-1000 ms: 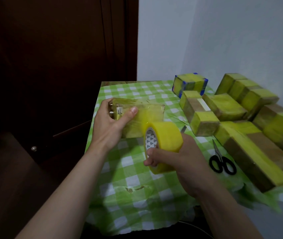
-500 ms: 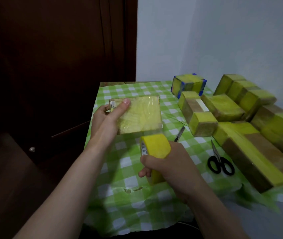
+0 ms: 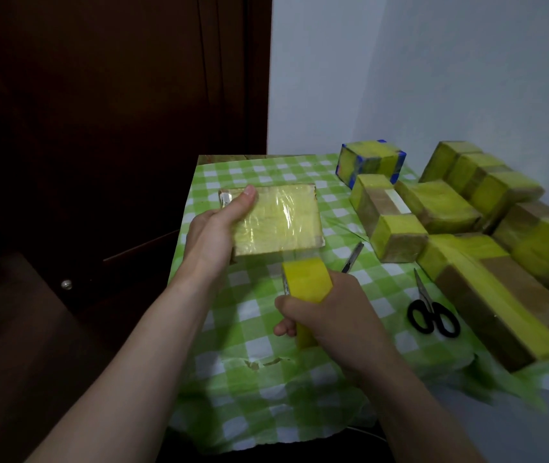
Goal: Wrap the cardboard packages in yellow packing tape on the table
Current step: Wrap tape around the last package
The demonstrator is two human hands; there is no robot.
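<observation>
The flat cardboard package (image 3: 280,222), its broad top face covered in glossy yellow tape, is held just above the table in the left hand (image 3: 214,233). The thumb (image 3: 244,202) lies along the package's top near the far left corner, while the other fingers go under it, out of sight, so the hand grips its left edge. Just nearer than the package's near edge, the roll of yellow packing tape (image 3: 306,285) stands upright in the right hand (image 3: 330,322), whose fingers are curled through and around the roll. The gap between roll and package is small; whether a strip of tape joins them cannot be told. Beneath both hands lies the green-and-white checked tablecloth (image 3: 259,335), torn a little just nearer than the right hand. Right of the tape roll a slim cutter (image 3: 352,257) rests on the cloth, and farther right lie black-handled scissors (image 3: 432,315), blades pointing away from the person. Beyond these, well to the right of both hands, taped packages are crowded together — a long brown-and-yellow one (image 3: 500,302) nearest, a shorter block (image 3: 390,225) beside the cutter, and a package with blue corners (image 3: 370,160) at the far side. A dark wooden door (image 3: 99,128) stands left of the left hand, past the table's edge.
</observation>
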